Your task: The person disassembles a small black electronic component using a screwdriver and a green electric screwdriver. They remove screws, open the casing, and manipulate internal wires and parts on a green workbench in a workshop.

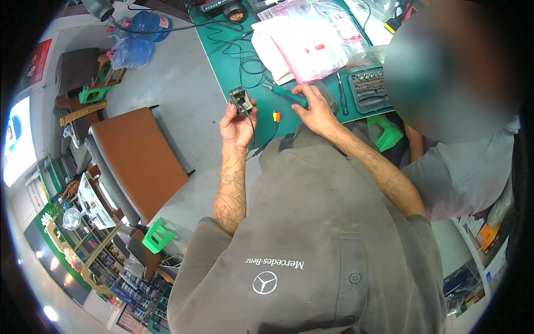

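Observation:
My left hand point(238, 131) is closed around a small black and beige device point(240, 101), an open housing that I hold up by the bench's left edge. A thin black cable point(253, 127) runs down from the device past my palm. Nearby on the green mat lie yellow and red plugs point(276, 117) on a black lead. Over the mat, my right hand point(316, 111) has thumb and forefinger apart, either side of the end of a teal-handled pen-like tool point(289, 96). Its other fingers are partly hidden, and no firm grip shows.
Clear plastic bags point(311, 42) cover the back of the green bench mat point(217, 42). A slim screwdriver point(342, 94) and a bit set point(370, 89) lie right of my hand. Another person point(467, 172) sits close on the right. A brown chair point(139, 161) stands left.

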